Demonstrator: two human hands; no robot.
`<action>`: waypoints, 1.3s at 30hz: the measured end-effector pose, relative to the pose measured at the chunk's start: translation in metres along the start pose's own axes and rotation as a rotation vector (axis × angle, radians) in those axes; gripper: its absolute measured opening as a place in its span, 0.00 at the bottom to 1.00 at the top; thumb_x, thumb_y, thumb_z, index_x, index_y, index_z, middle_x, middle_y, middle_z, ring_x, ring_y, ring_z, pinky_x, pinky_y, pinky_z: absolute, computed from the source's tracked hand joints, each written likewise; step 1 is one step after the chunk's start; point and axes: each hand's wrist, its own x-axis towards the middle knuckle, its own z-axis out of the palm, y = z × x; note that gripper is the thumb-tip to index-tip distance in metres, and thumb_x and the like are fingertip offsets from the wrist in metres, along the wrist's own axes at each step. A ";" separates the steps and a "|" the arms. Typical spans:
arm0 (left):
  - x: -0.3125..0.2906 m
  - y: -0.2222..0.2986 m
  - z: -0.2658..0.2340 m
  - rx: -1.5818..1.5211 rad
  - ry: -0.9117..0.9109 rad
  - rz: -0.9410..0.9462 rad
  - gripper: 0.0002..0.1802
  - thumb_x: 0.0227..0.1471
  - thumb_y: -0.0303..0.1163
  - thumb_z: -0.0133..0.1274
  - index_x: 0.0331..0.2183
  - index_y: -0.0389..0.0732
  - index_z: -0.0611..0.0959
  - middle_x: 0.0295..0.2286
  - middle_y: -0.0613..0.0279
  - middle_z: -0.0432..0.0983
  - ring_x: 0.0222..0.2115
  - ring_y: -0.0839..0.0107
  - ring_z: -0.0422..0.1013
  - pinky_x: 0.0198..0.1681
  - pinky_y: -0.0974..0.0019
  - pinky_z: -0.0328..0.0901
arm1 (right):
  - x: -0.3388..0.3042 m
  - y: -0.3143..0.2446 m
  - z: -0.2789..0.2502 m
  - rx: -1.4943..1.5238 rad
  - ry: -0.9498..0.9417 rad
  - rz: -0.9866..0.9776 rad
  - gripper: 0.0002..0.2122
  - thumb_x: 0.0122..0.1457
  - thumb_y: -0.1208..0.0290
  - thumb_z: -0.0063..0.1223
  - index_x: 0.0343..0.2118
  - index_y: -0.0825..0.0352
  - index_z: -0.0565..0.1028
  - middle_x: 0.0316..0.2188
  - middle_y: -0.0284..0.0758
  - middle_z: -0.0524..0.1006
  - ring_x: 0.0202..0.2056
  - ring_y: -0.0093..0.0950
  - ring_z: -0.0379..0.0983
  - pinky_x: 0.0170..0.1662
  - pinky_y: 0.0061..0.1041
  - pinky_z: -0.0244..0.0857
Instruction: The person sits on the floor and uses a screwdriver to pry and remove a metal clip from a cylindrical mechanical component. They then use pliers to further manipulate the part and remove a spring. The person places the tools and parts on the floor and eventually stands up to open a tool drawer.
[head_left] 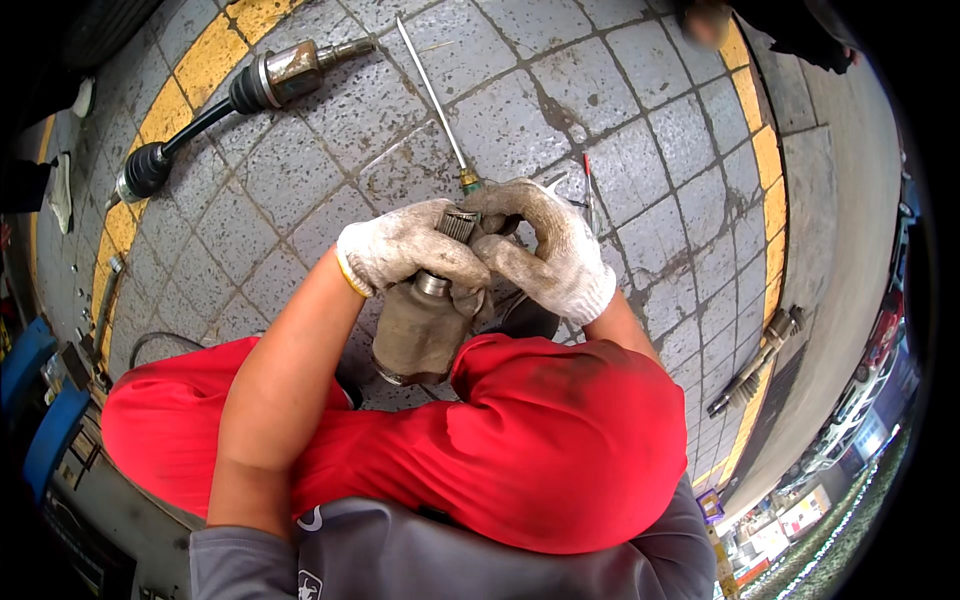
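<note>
My left hand (415, 245), in a dirty white knit glove, is wrapped round the neck of a greasy cup-shaped CV joint (420, 332). The joint's splined stub (457, 226) sticks up past the thumb, and its wide body hangs over my lap. My right hand (540, 245), gloved the same way, is curled close beside the splines, with thumb and fingers drawn together. Whatever lies between those fingers is mostly hidden. Just beyond both hands, a long screwdriver (436, 100) lies on the tiles, its handle end partly behind the gloves.
A drive shaft (205, 122) with black boots lies at far left. Right of my hands is a thin red-tipped tool (588, 180). Another shaft part (755, 362) lies by the yellow floor border at right. A person's shoe (62, 195) shows at the left edge.
</note>
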 end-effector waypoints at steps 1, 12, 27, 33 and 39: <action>-0.001 0.001 0.001 -0.030 -0.006 -0.010 0.19 0.46 0.24 0.67 0.43 0.30 0.84 0.29 0.54 0.83 0.28 0.64 0.81 0.34 0.60 0.75 | 0.000 -0.003 0.000 0.016 -0.004 0.033 0.19 0.57 0.73 0.67 0.52 0.69 0.79 0.42 0.41 0.82 0.42 0.35 0.81 0.48 0.34 0.75; 0.013 -0.009 -0.008 0.136 0.269 -0.010 0.14 0.57 0.32 0.66 0.41 0.33 0.87 0.31 0.60 0.83 0.31 0.72 0.79 0.37 0.65 0.74 | 0.004 0.029 0.017 -0.181 0.102 0.257 0.12 0.64 0.70 0.62 0.48 0.68 0.81 0.41 0.43 0.84 0.43 0.39 0.83 0.47 0.35 0.75; 0.014 -0.009 -0.060 1.190 1.065 -0.417 0.35 0.58 0.61 0.58 0.49 0.37 0.87 0.46 0.43 0.85 0.51 0.48 0.79 0.57 0.51 0.71 | -0.091 0.101 -0.007 -0.246 0.487 0.624 0.12 0.66 0.69 0.60 0.50 0.68 0.81 0.42 0.43 0.85 0.45 0.36 0.83 0.51 0.34 0.75; 0.012 -0.011 -0.057 1.210 1.129 -0.367 0.30 0.55 0.60 0.60 0.47 0.44 0.89 0.42 0.45 0.86 0.47 0.48 0.81 0.53 0.51 0.73 | -0.040 0.073 0.027 -0.293 0.223 0.615 0.18 0.64 0.63 0.64 0.53 0.66 0.79 0.46 0.45 0.83 0.48 0.42 0.82 0.53 0.39 0.75; 0.004 -0.011 -0.059 1.283 1.202 -0.348 0.33 0.54 0.62 0.62 0.46 0.42 0.88 0.41 0.43 0.86 0.47 0.48 0.81 0.52 0.50 0.73 | 0.005 0.099 0.062 -0.844 0.108 0.459 0.37 0.56 0.51 0.69 0.65 0.63 0.68 0.47 0.45 0.78 0.46 0.47 0.80 0.52 0.45 0.75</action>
